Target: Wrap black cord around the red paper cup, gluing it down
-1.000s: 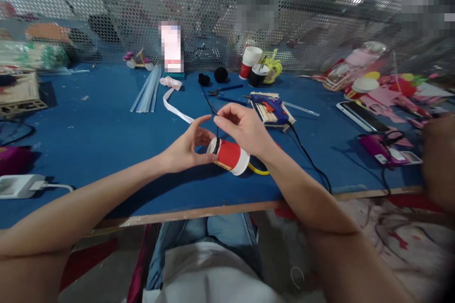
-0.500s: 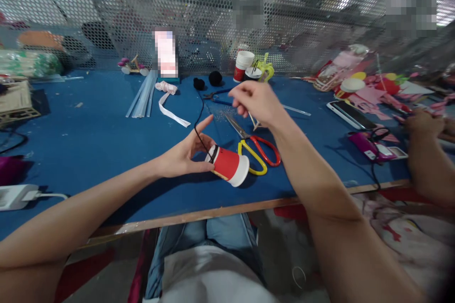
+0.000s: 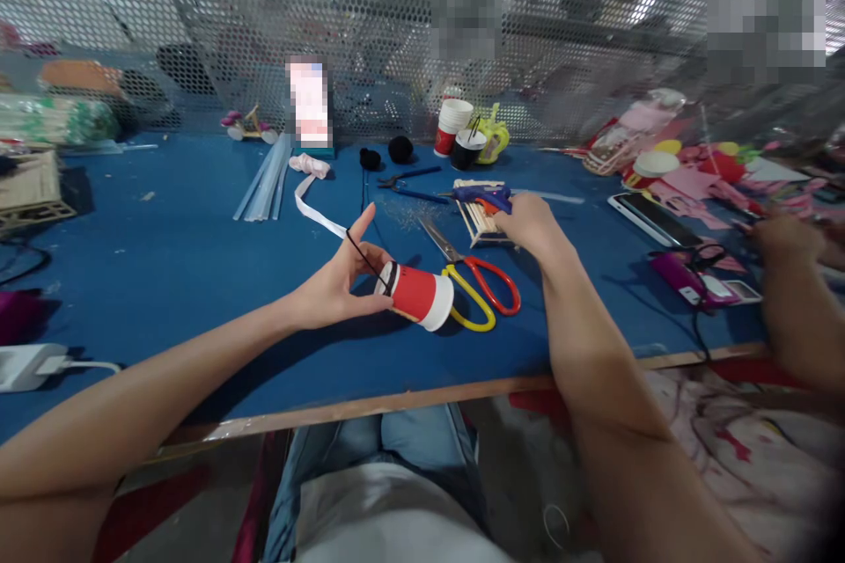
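My left hand (image 3: 336, 277) grips the base end of a red paper cup (image 3: 417, 295) lying on its side just above the blue table (image 3: 178, 273). A thin black cord (image 3: 362, 252) runs from the cup's base over my raised forefinger. My right hand (image 3: 533, 224) has reached to the blue glue gun (image 3: 481, 195), which rests on a bundle of wooden sticks (image 3: 481, 222), and its fingers close around the gun's rear. Scissors with red and yellow handles (image 3: 472, 281) lie just right of the cup.
Stacked paper cups (image 3: 455, 125), black pompoms (image 3: 400, 149), pliers (image 3: 406, 180), clear glue sticks (image 3: 264, 180) and a white ribbon (image 3: 317, 198) lie further back. Another person's hand (image 3: 782, 237) works at the right near a phone (image 3: 650, 215). A perforated metal screen (image 3: 264, 26) stands behind.
My right hand left the cup and cord, rose, then reached forward-right onto the glue gun. The left hand kept the cup and tilted it slightly.
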Demonstrator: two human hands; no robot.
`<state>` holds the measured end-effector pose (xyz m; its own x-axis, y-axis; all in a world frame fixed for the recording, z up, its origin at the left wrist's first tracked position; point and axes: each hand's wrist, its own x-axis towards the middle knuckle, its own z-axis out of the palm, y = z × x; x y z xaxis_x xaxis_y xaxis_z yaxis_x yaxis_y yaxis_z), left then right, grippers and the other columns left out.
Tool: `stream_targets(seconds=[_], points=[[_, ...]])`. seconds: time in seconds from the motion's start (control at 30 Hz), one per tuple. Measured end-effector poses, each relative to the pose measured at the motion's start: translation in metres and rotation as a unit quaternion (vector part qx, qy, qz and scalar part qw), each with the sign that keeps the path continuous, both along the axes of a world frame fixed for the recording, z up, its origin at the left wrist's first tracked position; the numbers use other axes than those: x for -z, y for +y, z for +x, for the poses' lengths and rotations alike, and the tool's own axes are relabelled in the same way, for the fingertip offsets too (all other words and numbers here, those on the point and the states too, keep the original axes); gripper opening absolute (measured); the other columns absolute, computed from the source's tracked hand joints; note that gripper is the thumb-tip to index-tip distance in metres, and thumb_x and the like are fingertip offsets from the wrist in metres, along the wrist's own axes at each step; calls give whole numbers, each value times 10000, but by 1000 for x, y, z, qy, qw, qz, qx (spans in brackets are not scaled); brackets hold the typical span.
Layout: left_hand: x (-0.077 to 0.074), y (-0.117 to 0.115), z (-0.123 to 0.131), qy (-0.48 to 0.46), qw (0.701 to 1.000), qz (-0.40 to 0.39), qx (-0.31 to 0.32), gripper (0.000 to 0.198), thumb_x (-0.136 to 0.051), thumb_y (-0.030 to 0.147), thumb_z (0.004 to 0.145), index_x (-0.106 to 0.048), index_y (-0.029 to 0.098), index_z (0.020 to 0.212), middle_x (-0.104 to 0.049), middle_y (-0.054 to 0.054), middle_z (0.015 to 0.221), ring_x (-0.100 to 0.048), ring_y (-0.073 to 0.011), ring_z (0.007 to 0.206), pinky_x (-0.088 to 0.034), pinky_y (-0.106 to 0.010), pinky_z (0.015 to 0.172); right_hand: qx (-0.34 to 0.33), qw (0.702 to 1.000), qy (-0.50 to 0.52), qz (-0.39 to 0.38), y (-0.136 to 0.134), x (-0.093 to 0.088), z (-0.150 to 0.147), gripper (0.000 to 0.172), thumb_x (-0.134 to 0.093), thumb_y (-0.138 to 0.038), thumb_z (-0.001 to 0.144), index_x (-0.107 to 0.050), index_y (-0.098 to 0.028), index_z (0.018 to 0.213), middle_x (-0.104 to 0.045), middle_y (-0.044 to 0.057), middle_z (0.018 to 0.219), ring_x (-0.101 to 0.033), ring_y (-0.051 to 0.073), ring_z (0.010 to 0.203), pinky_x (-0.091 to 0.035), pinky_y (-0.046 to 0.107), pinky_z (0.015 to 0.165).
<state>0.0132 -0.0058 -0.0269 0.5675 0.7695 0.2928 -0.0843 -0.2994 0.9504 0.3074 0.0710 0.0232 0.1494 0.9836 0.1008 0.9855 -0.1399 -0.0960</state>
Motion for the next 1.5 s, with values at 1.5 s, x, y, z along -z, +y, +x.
stream_targets(seconds=[1.5], points=[[1,17,-10,8,994,-30,-109,1155,-803,151,629,-49,309,1489,-599,-10,919,-622,-134,831,-492,-322,827,-356,919,158,65,-96,-27,-51,254,-566,-298,809,-502,-231,572,-587,16,586,-562,178,598,-419,323,599]])
